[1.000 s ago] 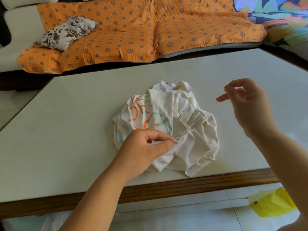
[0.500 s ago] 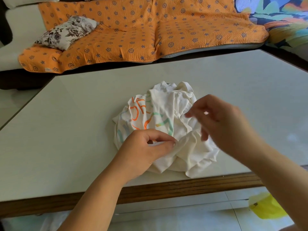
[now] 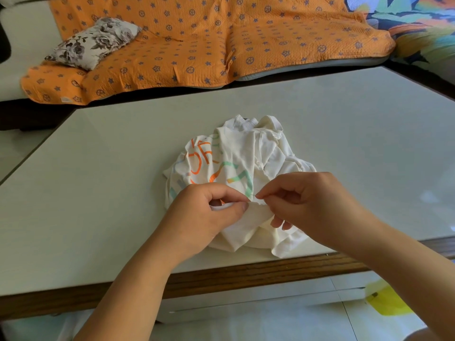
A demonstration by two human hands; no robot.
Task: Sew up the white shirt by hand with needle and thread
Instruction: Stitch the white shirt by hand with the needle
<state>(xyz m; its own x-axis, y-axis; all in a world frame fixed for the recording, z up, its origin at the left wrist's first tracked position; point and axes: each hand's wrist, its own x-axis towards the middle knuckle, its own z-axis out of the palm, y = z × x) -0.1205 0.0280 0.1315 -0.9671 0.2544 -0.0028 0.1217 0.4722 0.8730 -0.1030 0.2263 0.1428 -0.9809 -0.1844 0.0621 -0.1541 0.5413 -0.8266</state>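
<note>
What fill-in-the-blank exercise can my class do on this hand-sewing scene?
1. The crumpled shirt on the table is ____ with coloured lettering.
2. The left hand pinches a shirt fold; the needle is in the ____.
3. The star-patterned blanket behind the table is ____.
4. A floral cushion lies at the blanket's ____ end.
Missing words: white; right hand; orange; left.
</note>
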